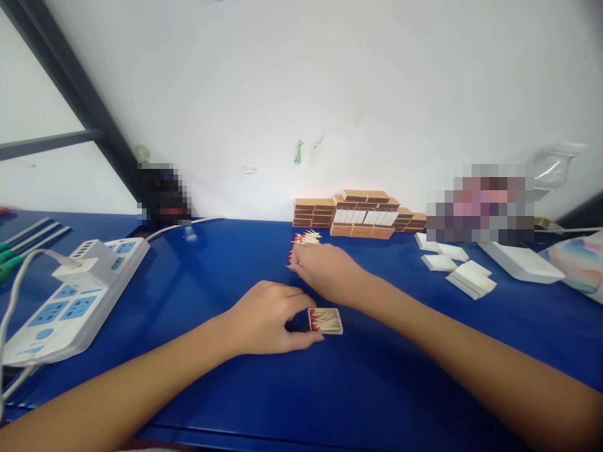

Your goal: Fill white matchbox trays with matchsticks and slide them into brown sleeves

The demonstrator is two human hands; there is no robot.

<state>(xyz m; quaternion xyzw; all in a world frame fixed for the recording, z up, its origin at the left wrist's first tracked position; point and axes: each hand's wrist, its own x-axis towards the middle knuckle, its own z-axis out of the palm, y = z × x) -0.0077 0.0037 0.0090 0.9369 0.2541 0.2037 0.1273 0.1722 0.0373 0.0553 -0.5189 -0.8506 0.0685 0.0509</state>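
Note:
A small white matchbox tray (340,321) filled with red-headed matches (326,319) lies on the blue tabletop. My left hand (271,317) grips its left end between thumb and fingers. Farther back, my right hand (323,267) is closed over a loose pile of matches (308,237), with red heads showing around its fingertips. The hand hides part of that pile, so how many matches the fingers pinch cannot be seen. Behind it stand stacked brown matchboxes (362,232), some with white sides showing.
Several white matchbox trays (464,276) lie to the right, beside a white flat box (522,260). A white power strip (80,301) with a plugged-in adapter and cable occupies the left. Green-handled tools (28,248) lie at the far left. A white wall (264,94) rises behind the blue table (226,402).

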